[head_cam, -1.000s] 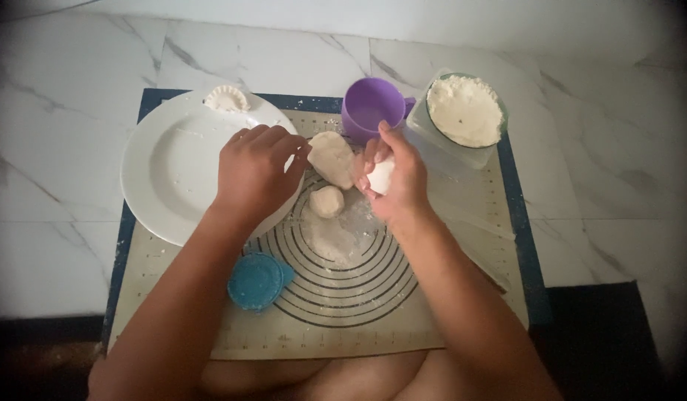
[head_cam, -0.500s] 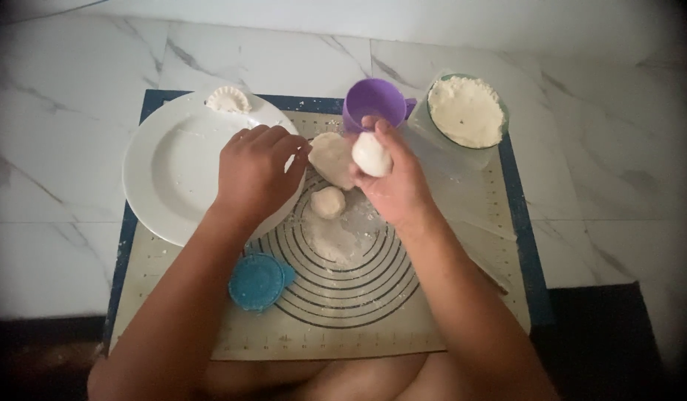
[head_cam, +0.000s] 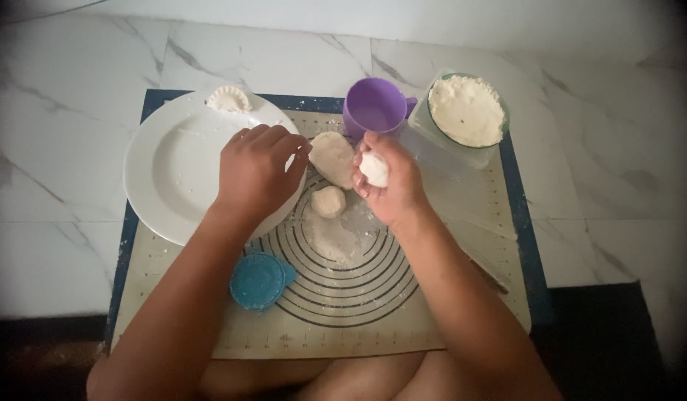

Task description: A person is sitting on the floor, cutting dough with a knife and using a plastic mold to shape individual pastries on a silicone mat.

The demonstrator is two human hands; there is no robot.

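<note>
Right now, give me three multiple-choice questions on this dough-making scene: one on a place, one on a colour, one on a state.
1. Where does the small crimped dumpling lie?
A. on the far rim of the round white plate
B. inside the cup
C. on the round blue plastic press

2. What colour is the plastic cup?
A. green
B. purple
C. red

3. What is the right hand doing?
A. lying flat and empty
B. gripping the cup
C. holding a small white dough ball

Answers: 1 A, the dumpling sits at the plate's far edge; 2 B, the cup is plainly purple; 3 C, the fingers curl around the ball.
</note>
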